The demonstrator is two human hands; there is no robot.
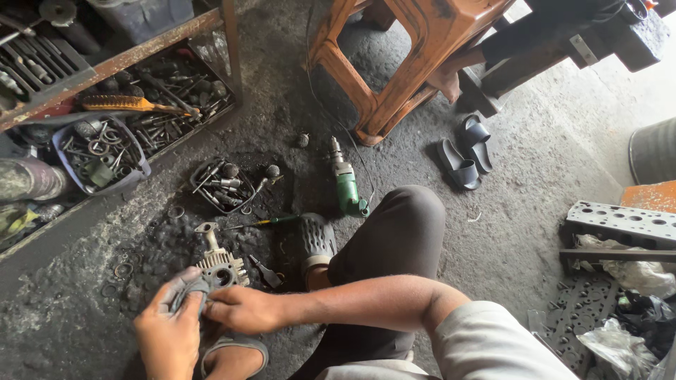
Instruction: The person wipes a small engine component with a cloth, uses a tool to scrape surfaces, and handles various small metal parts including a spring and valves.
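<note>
My left hand (169, 334) and my right hand (239, 308) both grip a small finned metal engine part (220, 267) low at the left, over the dirty floor. The part has cooling fins and a tube sticking up towards the rack. My left hand also seems to press a dark rag against it. My right forearm crosses above my bent knee (401, 225) in dark trousers.
A green power drill (347, 184) and a screwdriver (264, 222) lie on the floor ahead. A small tray of tools (220, 184) sits beside a rack of parts (127, 105). An orange stool (394, 63), black sandals (466, 151) and a cylinder head (620, 224) stand further right.
</note>
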